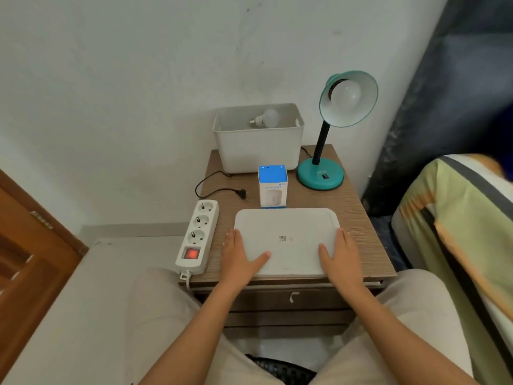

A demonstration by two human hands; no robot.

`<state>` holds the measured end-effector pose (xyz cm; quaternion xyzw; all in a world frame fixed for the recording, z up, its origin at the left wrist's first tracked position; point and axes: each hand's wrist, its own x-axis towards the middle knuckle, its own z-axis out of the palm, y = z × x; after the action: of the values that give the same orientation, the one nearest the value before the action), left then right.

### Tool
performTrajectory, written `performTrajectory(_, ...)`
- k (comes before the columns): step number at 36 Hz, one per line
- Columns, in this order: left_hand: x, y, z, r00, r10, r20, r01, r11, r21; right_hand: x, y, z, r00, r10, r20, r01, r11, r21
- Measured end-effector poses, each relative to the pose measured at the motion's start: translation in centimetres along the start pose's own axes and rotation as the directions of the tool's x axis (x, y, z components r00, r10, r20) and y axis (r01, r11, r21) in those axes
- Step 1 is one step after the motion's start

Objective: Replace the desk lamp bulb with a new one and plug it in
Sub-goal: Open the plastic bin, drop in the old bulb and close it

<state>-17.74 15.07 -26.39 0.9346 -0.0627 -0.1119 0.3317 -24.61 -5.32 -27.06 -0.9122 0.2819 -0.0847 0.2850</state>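
Hands: left hand (pixel 241 254) and right hand (pixel 340 254) lie flat, fingers straight, thumbs on the white tray (pixel 286 223).
Bulb box (pixel 273 187): upright, just beyond the tray, clear of the 2 hands.

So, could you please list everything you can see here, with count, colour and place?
table: one, brown wood, under everything
tray: one, white, front of table
power strip: one, white with a lit red switch, table's left edge
plug: one, black, loose on the table behind the strip
bulb box: one, blue and white, behind the tray
bin: one, white, back by the wall
loose bulb: one, white, inside the bin
lamp: one, teal, back right
fitted bulb: one, white, in the lamp's shade
left hand: tray's left edge, thumb on top
right hand: tray's right edge, thumb on top
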Motion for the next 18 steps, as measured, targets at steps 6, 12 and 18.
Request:
performTrajectory(6,-0.8,-0.1,-0.5,1.0,-0.001,0.006,0.002,0.993,-0.121,-1.2,0.0,-0.3,1.0,0.023,-0.012,-0.022,0.996,0.084)
performTrajectory(12,-1.9,0.1,-1.2,0.999,0.024,-0.03,-0.03,0.976,-0.218,-2.7,-0.2,-1.2,0.999,0.007,-0.049,0.0,0.99,0.143)
performTrajectory(18,-1.9,1.8,-4.4,0.987,0.104,-0.121,-0.135,0.947,-0.291,-2.4,-2.7,-4.2,0.985,-0.086,-0.149,0.114,0.974,0.197)
